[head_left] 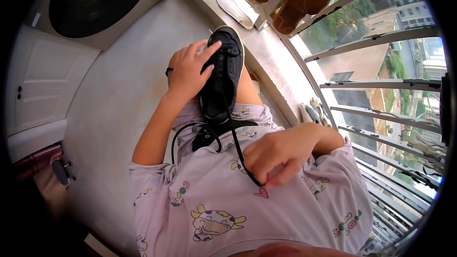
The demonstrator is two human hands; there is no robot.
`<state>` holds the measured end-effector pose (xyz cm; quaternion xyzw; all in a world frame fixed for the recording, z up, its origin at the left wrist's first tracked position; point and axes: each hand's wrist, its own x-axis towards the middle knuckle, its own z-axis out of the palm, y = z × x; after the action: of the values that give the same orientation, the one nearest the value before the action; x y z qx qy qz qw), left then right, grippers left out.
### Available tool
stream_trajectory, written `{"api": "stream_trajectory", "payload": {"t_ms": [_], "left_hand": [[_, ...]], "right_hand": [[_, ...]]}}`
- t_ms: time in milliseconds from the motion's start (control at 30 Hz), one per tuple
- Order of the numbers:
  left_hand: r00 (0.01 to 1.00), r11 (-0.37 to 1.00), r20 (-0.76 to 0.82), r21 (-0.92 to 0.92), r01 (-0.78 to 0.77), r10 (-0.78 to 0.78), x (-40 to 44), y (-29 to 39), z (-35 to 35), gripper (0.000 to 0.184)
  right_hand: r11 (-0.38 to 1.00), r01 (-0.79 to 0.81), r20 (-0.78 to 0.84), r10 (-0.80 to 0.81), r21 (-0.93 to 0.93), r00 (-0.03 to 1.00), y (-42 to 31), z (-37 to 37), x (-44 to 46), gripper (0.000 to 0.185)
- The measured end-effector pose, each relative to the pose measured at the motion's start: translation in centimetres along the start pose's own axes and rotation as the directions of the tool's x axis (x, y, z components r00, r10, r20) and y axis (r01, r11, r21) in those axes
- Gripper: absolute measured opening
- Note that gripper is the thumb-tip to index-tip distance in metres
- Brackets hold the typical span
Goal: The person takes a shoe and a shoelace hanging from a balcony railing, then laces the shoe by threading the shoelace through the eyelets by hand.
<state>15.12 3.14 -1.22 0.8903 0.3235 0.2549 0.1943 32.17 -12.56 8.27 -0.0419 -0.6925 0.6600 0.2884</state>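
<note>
A black shoe [223,74] rests on my lap with its toe pointing away from me. My left hand [189,69] lies on the shoe's left side, its fingers spread over the upper near the toe. A black lace [236,143] runs from the shoe toward my body, and my right hand [273,157] pinches its end in front of my shirt. Another length of lace [175,139] loops loosely at the left, below the shoe's heel.
Two insoles [233,10] lie on the ledge at the top. Brown shoes [304,2] stand by the barred window [376,38] on the right. A washing machine [138,14] is at the upper left, above a white cabinet door [45,74].
</note>
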Motion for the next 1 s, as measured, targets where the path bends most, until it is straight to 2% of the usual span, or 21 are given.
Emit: {"api": "stream_trajectory", "payload": {"t_ms": [67, 100, 167, 200, 267, 300, 333, 400, 500, 600, 633, 767, 867, 900, 1000], "left_hand": [[0.968, 0.968, 0.008, -0.032, -0.249, 0.249, 0.3, 0.6, -0.5, 0.020], [0.930, 0.929, 0.007, -0.047, -0.367, 0.368, 0.3, 0.9, -0.8, 0.020], [0.949, 0.916, 0.049, -0.282, -0.285, 0.311, -0.6, 1.0, -0.9, 0.017], [0.956, 0.890, 0.075, -0.392, -0.235, 0.285, -1.0, 1.2, -1.3, 0.016], [0.968, 0.868, 0.147, -0.484, -0.108, 0.203, -1.9, 1.6, -2.6, 0.016], [0.966, 0.850, 0.184, -0.523, -0.060, 0.181, -2.3, 1.7, -3.2, 0.016], [0.962, 0.830, 0.221, -0.558, -0.012, 0.162, -2.8, 1.9, -3.6, 0.017], [0.953, 0.826, 0.243, -0.564, -0.012, 0.179, -4.1, 2.2, -3.7, 0.019], [0.947, 0.753, 0.273, -0.656, 0.055, 0.169, -5.7, 2.4, -4.5, 0.015], [0.931, 0.676, 0.314, -0.729, 0.111, 0.185, -7.4, 2.7, -7.3, 0.015], [0.939, 0.695, 0.284, -0.715, 0.071, 0.196, -7.8, 2.9, -8.0, 0.016], [0.963, 0.658, 0.215, -0.751, 0.058, 0.160, -9.9, 1.2, -8.6, 0.012], [0.964, 0.705, 0.260, -0.693, 0.150, 0.050, -10.2, 0.9, -8.5, 0.009], [0.950, 0.728, 0.305, -0.665, 0.167, 0.061, -10.4, 0.6, -8.3, 0.007], [0.913, 0.769, 0.404, -0.601, 0.216, 0.060, -10.5, -0.5, -7.8, 0.004]], "right_hand": [[0.965, 0.198, 0.183, -0.229, 0.171, 0.956, -1.6, 0.5, 0.7, 0.018], [0.949, 0.217, 0.240, -0.271, 0.229, 0.932, -1.7, 0.4, 0.6, 0.020], [0.908, 0.237, 0.349, -0.359, 0.346, 0.866, -1.8, -0.4, 0.2, 0.023], [0.942, 0.218, 0.298, -0.292, 0.257, 0.909, -1.7, -1.1, 0.0, 0.024], [0.985, 0.151, 0.174, -0.164, 0.086, 0.971, -0.6, -3.3, -0.8, 0.026], [0.978, -0.090, -0.097, 0.073, -0.186, 0.993, -0.1, -4.6, -1.1, 0.026], [0.851, -0.379, -0.408, 0.220, -0.364, 0.886, 0.7, -5.5, -1.2, 0.026], [0.496, -0.622, -0.668, 0.109, -0.605, 0.737, 4.4, -6.3, -1.4, 0.022], [0.447, -0.742, -0.764, 0.177, -0.499, 0.621, 8.4, -5.7, -1.4, 0.025], [0.368, -0.764, -0.792, 0.109, -0.530, 0.601, 10.7, -5.3, -1.6, 0.029], [0.398, -0.761, -0.821, 0.035, -0.512, 0.570, 11.3, -5.3, -1.6, 0.024], [0.541, -0.763, -0.894, 0.047, -0.352, 0.446, 10.6, -4.9, -2.2, 0.019], [0.644, -0.732, -0.949, 0.030, -0.222, 0.314, 10.6, -4.3, -3.5, 0.019], [0.724, -0.669, -0.970, -0.001, -0.168, 0.242, 10.9, -4.0, -3.9, 0.020], [0.849, -0.528, -0.994, 0.073, 0.018, 0.083, 11.8, -2.9, -5.1, 0.020]]}}
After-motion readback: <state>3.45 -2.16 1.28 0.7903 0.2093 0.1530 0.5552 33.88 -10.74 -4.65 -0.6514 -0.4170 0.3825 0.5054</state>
